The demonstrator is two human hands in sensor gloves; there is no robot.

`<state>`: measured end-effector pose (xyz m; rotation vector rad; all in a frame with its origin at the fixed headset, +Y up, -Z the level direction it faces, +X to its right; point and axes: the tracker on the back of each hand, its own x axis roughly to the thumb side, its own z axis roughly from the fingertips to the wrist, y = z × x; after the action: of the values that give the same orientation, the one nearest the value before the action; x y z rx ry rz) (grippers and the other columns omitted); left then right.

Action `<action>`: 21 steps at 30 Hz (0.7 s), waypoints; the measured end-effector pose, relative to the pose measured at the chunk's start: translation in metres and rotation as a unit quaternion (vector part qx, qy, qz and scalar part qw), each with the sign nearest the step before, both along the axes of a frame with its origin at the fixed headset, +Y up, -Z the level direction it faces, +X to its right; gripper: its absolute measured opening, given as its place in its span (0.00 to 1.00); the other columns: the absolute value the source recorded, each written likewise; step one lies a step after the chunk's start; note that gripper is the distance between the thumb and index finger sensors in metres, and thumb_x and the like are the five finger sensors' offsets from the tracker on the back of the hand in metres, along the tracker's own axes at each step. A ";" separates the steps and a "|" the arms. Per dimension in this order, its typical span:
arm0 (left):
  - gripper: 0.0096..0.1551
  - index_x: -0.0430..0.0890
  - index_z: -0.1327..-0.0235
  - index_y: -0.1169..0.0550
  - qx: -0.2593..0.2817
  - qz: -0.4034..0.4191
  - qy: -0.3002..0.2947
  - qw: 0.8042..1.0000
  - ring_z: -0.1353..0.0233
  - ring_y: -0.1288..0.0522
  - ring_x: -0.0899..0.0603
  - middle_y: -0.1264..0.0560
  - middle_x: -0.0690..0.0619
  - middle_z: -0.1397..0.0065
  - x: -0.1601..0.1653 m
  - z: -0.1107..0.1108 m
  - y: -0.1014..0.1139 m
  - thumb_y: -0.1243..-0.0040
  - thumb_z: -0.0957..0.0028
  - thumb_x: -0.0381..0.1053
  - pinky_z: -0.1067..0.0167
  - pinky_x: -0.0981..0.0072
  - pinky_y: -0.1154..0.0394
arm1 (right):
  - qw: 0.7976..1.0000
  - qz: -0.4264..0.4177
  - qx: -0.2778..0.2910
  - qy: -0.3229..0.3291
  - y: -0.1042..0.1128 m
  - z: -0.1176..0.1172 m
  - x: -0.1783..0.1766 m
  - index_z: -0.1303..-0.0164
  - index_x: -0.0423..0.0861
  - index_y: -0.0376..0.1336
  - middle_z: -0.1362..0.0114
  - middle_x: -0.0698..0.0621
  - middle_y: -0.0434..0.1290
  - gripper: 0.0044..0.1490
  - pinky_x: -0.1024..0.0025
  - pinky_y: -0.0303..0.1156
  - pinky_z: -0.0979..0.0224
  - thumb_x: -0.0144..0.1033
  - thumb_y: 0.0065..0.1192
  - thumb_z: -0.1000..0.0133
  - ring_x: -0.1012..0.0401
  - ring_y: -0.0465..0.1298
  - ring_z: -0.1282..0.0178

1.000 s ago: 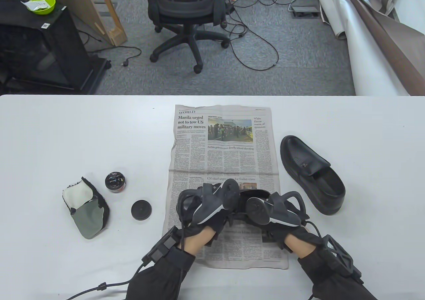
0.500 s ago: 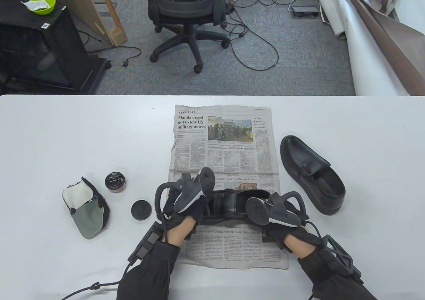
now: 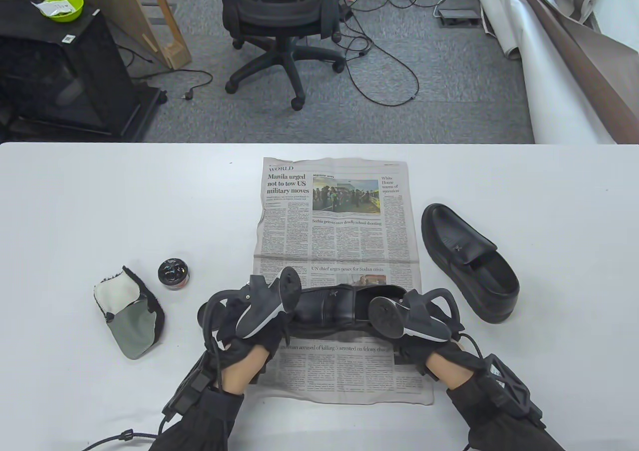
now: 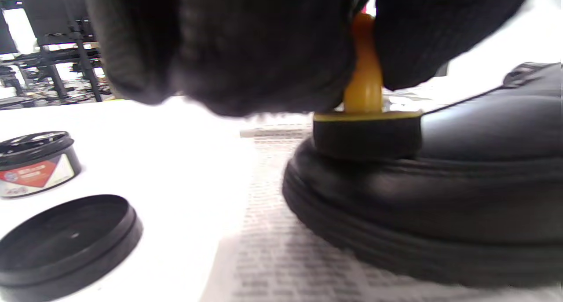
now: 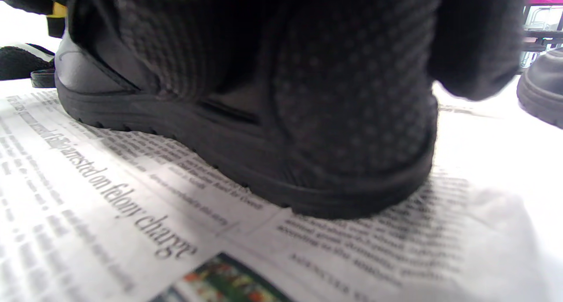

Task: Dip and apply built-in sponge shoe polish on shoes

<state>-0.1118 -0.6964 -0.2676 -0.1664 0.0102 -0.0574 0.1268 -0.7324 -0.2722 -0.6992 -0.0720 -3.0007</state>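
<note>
Black sponge (image 4: 367,137) on its yellow handle (image 4: 364,68), pinched by left hand (image 3: 249,316), now presses on the toe of the shoe (image 3: 332,311). Since a second ago that hand has slid left from mid-shoe to the toe, so polish looks to be spreading along the upper. Right hand (image 3: 419,321) stays gripping the heel on the newspaper (image 3: 339,211). Left of the pinch: open tin (image 4: 33,163), lid (image 4: 66,244). Second shoe (image 3: 469,261) right of the heel grip, untouched.
</note>
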 end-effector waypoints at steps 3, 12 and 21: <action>0.25 0.46 0.53 0.15 -0.014 0.059 -0.031 0.998 0.76 0.14 0.57 0.12 0.50 0.62 0.016 0.009 -0.001 0.31 0.52 0.63 0.52 0.58 0.15 | 1.000 -0.001 0.000 0.000 0.000 0.000 0.000 0.58 0.55 0.78 0.56 0.55 0.82 0.26 0.65 0.83 0.52 0.58 0.70 0.60 0.67 0.87 0.76; 0.25 0.46 0.52 0.15 0.050 0.076 -0.081 0.992 0.76 0.14 0.58 0.12 0.50 0.62 0.058 0.022 0.004 0.33 0.52 0.63 0.52 0.59 0.15 | 1.000 -0.004 -0.002 0.002 0.000 0.000 0.000 0.58 0.55 0.78 0.56 0.55 0.82 0.26 0.65 0.83 0.52 0.58 0.70 0.59 0.67 0.87 0.76; 0.25 0.45 0.53 0.15 0.081 0.105 -0.076 0.988 0.77 0.14 0.58 0.12 0.51 0.63 0.077 -0.005 0.003 0.33 0.52 0.63 0.53 0.59 0.15 | 1.000 -0.006 -0.003 0.007 -0.001 0.000 0.001 0.58 0.55 0.78 0.56 0.55 0.82 0.26 0.65 0.83 0.52 0.58 0.70 0.60 0.67 0.87 0.76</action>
<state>-0.0351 -0.6932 -0.2730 0.0008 -0.1549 0.1408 0.1273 -0.7331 -0.2726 -0.7226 -0.0771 -3.0081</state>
